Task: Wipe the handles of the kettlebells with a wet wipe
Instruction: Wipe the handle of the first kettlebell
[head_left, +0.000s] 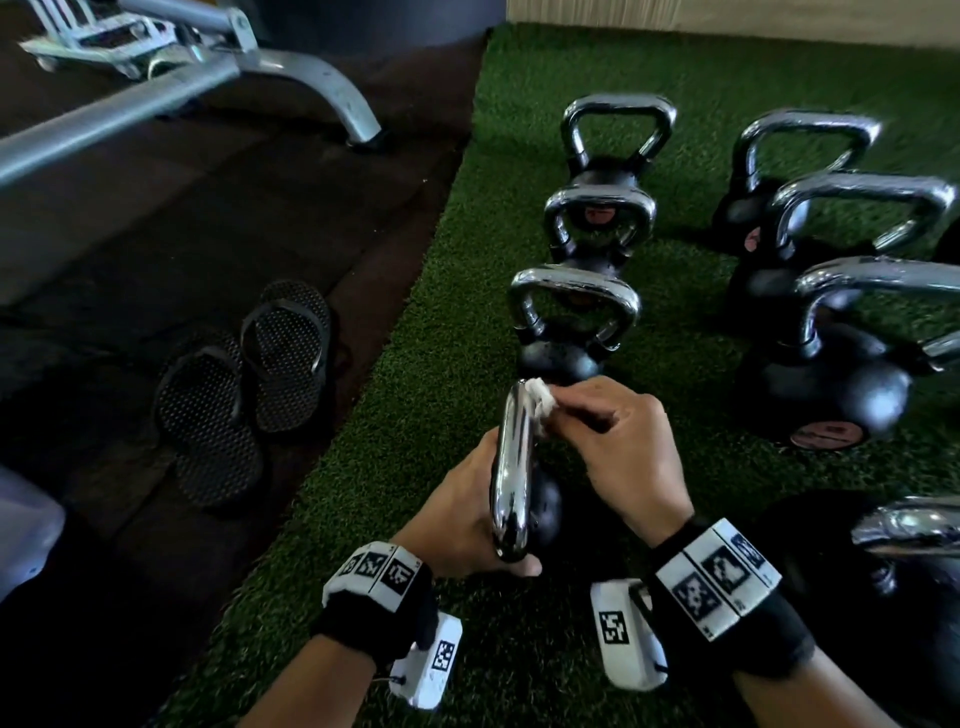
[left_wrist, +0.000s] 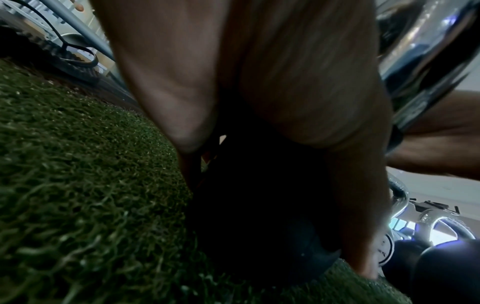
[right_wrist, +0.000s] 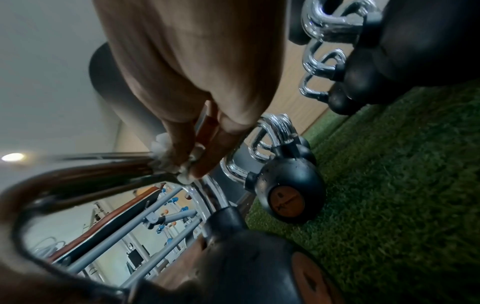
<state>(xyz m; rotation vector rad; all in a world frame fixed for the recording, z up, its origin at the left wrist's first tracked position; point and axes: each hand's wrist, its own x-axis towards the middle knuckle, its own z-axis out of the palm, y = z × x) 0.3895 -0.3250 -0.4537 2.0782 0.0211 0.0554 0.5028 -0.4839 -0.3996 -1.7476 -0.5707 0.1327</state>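
My right hand (head_left: 618, 447) pinches the crumpled white wet wipe (head_left: 540, 396) onto the far end of the chrome kettlebell handle (head_left: 511, 467). My left hand (head_left: 457, 525) grips the near side; the bar runs straight away from me.

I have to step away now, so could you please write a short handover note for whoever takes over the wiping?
Left hand: grips the near end of the nearest kettlebell's handle.
Right hand: pinches the wet wipe against the far end of that handle.
That kettlebell sits on the green turf, closest in the left row.
Done: cannot tell which handles are already wiped.
Left: finish this handle, then check the other kettlebells.
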